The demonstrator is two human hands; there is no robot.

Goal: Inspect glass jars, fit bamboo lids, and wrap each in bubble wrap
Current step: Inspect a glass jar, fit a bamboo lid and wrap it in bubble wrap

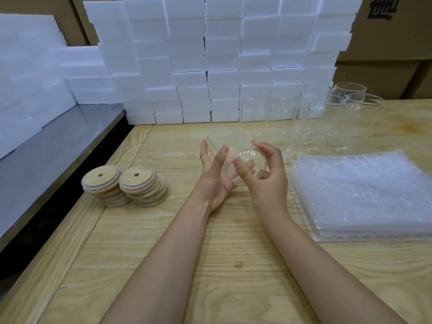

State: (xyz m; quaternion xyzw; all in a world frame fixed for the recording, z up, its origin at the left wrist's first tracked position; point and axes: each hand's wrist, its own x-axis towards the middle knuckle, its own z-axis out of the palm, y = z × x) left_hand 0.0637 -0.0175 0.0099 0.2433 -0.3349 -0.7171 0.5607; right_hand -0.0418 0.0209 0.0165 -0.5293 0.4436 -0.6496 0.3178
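A clear glass jar (230, 146) lies on its side between my two hands, above the middle of the wooden table (187, 253). My left hand (216, 176) cups it from below with palm up and fingers spread along the glass. My right hand (266, 169) curls around its near end. Two stacks of round bamboo lids (125, 184), each with a small hole, sit to the left. A pile of bubble wrap sheets (364, 195) lies to the right. Several more empty glass jars (327, 122) stand upright at the back right.
A wall of white foam blocks (210, 61) rises along the back of the table. More foam (25, 78) rests on a grey metal surface (58, 148) at the left. Cardboard boxes (392, 43) stand behind at the right.
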